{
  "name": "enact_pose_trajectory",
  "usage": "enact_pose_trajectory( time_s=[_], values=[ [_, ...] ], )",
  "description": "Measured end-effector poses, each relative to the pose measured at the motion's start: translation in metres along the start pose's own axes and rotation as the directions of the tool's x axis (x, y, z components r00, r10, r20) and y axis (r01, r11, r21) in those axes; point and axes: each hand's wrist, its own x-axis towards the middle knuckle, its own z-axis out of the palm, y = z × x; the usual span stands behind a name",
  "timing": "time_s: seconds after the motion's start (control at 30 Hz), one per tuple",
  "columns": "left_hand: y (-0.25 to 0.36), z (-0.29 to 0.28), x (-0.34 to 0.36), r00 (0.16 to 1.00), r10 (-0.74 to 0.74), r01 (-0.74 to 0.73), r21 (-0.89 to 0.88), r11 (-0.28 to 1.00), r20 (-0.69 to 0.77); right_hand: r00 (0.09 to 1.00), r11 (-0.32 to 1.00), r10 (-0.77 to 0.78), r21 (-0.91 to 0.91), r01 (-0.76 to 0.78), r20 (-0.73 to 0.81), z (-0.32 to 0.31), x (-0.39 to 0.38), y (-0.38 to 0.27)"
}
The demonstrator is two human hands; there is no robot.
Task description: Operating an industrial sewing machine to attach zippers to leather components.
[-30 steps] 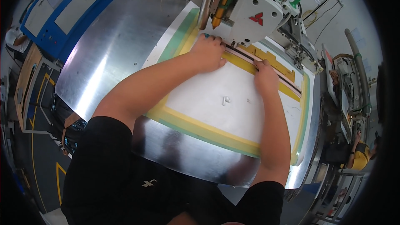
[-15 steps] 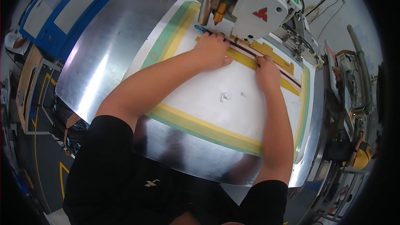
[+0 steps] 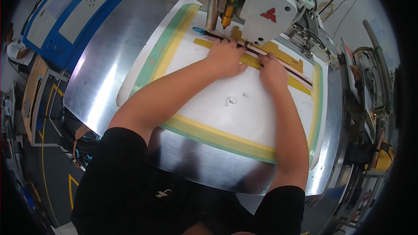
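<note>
A long thin black strip point(image 3: 296, 73) lies along a pale pink band between yellow guide pieces point(image 3: 299, 85) on a white sheet point(image 3: 204, 100). It runs slantwise beneath the white sewing machine head point(image 3: 266, 15). My left hand point(image 3: 226, 57) rests on the strip left of the needle area, fingers reaching over it and thumb apart. Close to its right, my right hand point(image 3: 273, 73) has bent fingertips on the strip, pressing from the near side. A shiny blue piece point(image 3: 199, 31) shows at the strip's left end. The fingertips' undersides are hidden.
Small clear bits point(image 3: 230, 101) lie on the sheet, which green and yellow tape borders point(image 3: 217, 141). A gold-coloured nozzle point(image 3: 227, 19) hangs beside the machine head. Beneath everything is a shiny metal table point(image 3: 93, 78). A blue cabinet point(image 3: 56, 39) stands at left; other people are far left and right.
My hands have come closer together on the strip, the right one shifting left. More of the strip's left end shows beside my left hand. The whole view has shifted slightly.
</note>
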Motion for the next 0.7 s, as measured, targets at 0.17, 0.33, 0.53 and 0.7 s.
enact_pose_trajectory(
  time_s=[0.17,0.33,0.53,0.7],
  values=[
    [0.01,-0.009,0.003,0.996,-0.029,0.025,0.051,0.998,0.081,1.0,1.0,0.011,0.016,-0.011,0.025,-0.001,-0.002,0.012],
    [0.008,-0.006,0.012,0.995,0.0,-0.001,0.017,1.0,0.096,1.0,1.0,0.019,0.015,-0.019,-0.024,-0.007,-0.01,0.049],
    [0.014,-0.012,0.009,0.993,-0.016,0.012,0.04,0.999,0.114,0.993,0.993,0.115,-0.016,-0.115,-0.002,-0.016,-0.024,0.085],
    [0.033,-0.018,0.013,0.984,-0.059,0.043,0.098,0.994,0.166,0.995,0.995,0.099,-0.024,-0.099,-0.024,-0.01,-0.025,0.083]
  ],
)
